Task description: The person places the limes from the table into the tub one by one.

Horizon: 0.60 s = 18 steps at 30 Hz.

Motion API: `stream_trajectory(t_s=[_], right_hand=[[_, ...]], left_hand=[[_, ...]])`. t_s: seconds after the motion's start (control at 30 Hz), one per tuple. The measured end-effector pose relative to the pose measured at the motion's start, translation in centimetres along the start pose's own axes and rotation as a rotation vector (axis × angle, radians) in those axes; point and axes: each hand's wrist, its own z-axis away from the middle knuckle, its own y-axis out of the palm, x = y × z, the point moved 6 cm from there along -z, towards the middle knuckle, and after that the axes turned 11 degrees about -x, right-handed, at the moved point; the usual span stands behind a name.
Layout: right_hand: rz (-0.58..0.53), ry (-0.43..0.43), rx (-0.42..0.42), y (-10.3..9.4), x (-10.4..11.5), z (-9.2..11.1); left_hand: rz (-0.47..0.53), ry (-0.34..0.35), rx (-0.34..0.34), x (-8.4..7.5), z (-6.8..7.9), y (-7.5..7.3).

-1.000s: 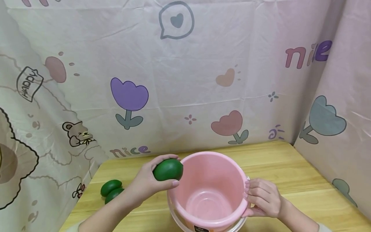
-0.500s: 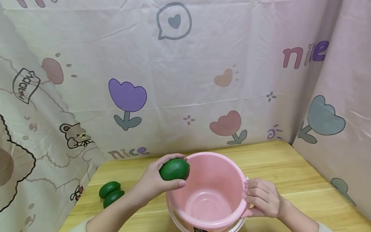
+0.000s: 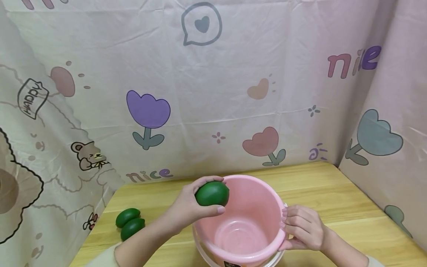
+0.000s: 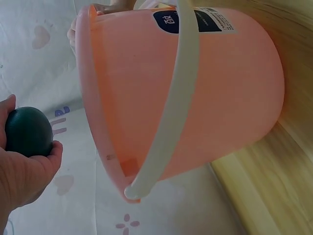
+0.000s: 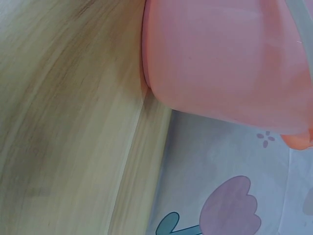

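My left hand (image 3: 187, 208) grips a smooth dark green oval fruit (image 3: 212, 193) between its fingers and thumb. It holds the fruit above the left rim of a pink bucket (image 3: 238, 257), outside the wall and near the opening in the left wrist view. The bucket stands upright, and no fruit shows on its bottom. On the bucket's right rim, my right hand (image 3: 304, 227) pinches the edge, fingers at the rim and thumb below. Two more green fruits, one (image 3: 128, 217) behind the other (image 3: 132, 228), lie side by side on the table to the left.
The light wooden table (image 3: 333, 200) carries everything. The bucket's white handle (image 4: 182, 93) hangs down against its outer wall, near a dark label (image 4: 193, 20). A printed cloth (image 3: 207, 81) hangs behind the table and along both sides.
My left hand has moved right with the green fruit, from beside the bucket's left rim to over it. My right hand stays on the rim. The other two fruits stay in place.
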Motion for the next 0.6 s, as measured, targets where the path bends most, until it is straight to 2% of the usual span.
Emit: stream_trajectory(t_s=[0.37, 0.6], right_hand=[[-0.001, 0.015, -0.003, -0.2, -0.2, 0.1], [-0.005, 0.022, -0.009, -0.1, -0.2, 0.0]], left_hand=[[0.015, 0.003, 0.002, 0.4, -0.8, 1.7], [-0.013, -0.018, -0.003, 1.1, -1.1, 2.6]])
